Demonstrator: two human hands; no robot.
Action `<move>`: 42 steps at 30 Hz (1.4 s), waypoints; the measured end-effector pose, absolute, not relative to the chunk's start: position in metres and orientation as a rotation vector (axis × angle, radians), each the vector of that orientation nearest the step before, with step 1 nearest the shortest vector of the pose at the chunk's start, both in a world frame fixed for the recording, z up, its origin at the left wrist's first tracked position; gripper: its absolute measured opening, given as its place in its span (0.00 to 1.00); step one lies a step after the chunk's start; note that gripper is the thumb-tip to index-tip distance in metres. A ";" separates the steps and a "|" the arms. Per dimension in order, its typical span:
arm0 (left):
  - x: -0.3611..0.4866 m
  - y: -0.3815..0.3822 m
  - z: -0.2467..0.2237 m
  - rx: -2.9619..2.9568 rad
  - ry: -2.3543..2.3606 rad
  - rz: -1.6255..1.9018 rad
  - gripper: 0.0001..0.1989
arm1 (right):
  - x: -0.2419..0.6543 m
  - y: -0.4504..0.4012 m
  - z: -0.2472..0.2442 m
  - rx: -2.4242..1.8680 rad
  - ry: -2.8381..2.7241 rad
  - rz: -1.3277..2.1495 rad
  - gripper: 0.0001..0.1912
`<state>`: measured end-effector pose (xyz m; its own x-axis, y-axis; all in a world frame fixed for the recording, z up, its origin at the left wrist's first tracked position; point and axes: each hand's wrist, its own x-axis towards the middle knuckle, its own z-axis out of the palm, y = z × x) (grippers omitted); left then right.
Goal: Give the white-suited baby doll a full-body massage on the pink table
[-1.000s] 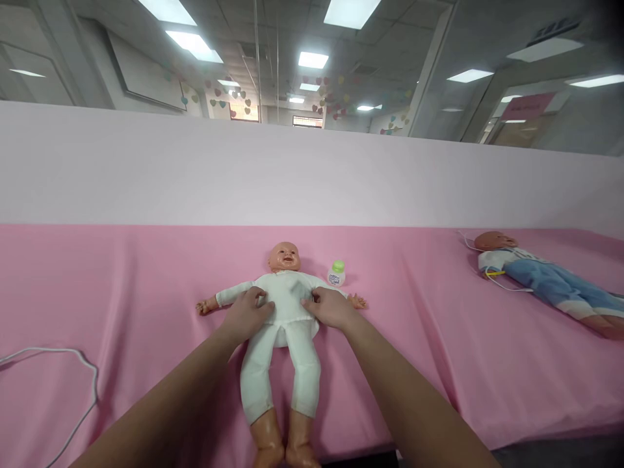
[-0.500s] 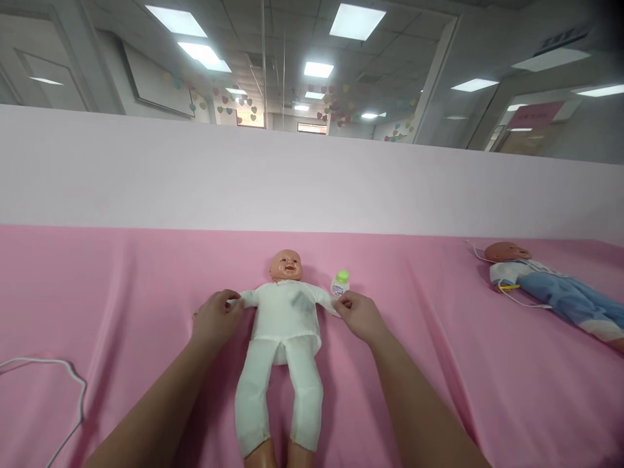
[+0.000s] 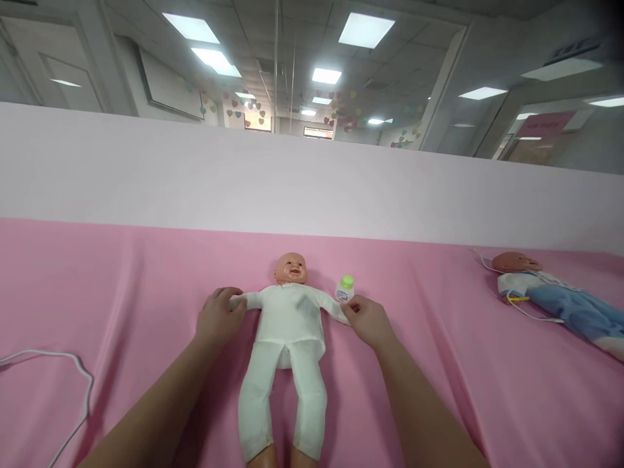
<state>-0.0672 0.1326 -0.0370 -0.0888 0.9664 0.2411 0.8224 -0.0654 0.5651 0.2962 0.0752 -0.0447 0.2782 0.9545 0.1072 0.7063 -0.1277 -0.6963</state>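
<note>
A baby doll (image 3: 291,315) in a white top and white trousers lies face up, its head away from me and both arms spread. My left hand (image 3: 221,316) is closed around the end of the sleeve on the left side of the view, covering the doll's hand there. On the other side, my right hand (image 3: 369,320) pinches the end of the other sleeve between thumb and fingers. Just behind my right hand stands a small white bottle (image 3: 344,294) with a green cap.
The doll lies on a pink cloth (image 3: 166,273). A white cable (image 3: 88,383) curls at the left. At the far right lies a second doll (image 3: 565,302) in blue and white clothes with thin tubing. A white partition (image 3: 292,188) runs along the back.
The whole view has shifted slightly, so things appear a little further right. Both hands remain at the doll's sleeve ends, with the fingers of my left hand lying a little flatter.
</note>
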 end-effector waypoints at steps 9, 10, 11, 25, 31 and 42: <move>0.001 0.194 -0.024 1.671 1.568 1.085 0.33 | 0.231 0.147 -0.035 -1.553 -1.379 0.635 0.14; 0.009 0.205 -0.024 1.564 1.528 1.115 0.36 | 0.228 0.159 -0.035 -1.556 -1.339 0.636 0.16; 0.017 0.215 -0.025 1.479 1.486 1.142 0.39 | 0.225 0.172 -0.035 -1.555 -1.309 0.646 0.18; 0.051 0.263 -0.064 1.421 1.325 1.278 0.28 | 0.207 0.252 -0.081 -1.114 -1.200 0.961 0.24; 0.055 0.265 -0.065 1.250 1.242 1.307 0.27 | 0.206 0.254 -0.082 -0.995 -1.041 1.040 0.27; 0.062 0.262 -0.066 1.175 1.191 1.408 0.22 | 0.207 0.261 -0.091 -0.908 -0.952 1.089 0.23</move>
